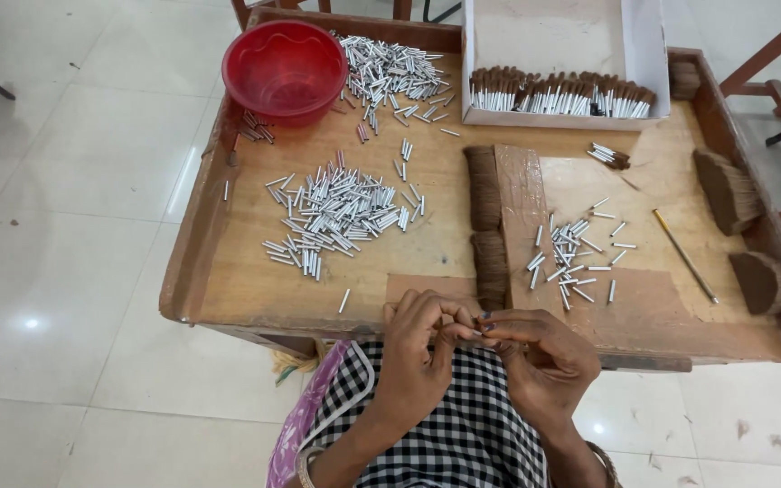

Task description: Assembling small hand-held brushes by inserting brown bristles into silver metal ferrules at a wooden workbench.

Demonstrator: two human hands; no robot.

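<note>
A person in a black-and-white checked garment sits at the near edge of a low wooden tray table (228,271), both hands raised together just in front of that edge. The left hand (419,348) curls its fingers inward, and the right hand (535,357) meets it fingertip to fingertip; between the pinched tips sits something small and dark, too small to identify, so what exactly the fingers grip cannot be told.

Just beyond the hands, near the middle of the table, 2 bundles of brown fibre (485,226) lie end to end beside an upright wooden block (522,212). Right of the block, a small scatter of short silver metal tubes (576,258) lies loose on the board, with a thin yellow stick (684,256) angled further toward the right edge. A larger heap of the same tubes (336,217) spreads over the left half of the table, and another pile (390,72) lies at the far edge beside a red plastic bowl (285,70) standing in the far left corner. A white cardboard box (644,45) at the far right holds a row of tubes already fitted with brown fibre tufts (558,95). A few finished pieces (609,156) lie just in front of the box. 2 dark fibre wads (743,226) rest against the right edge.
</note>
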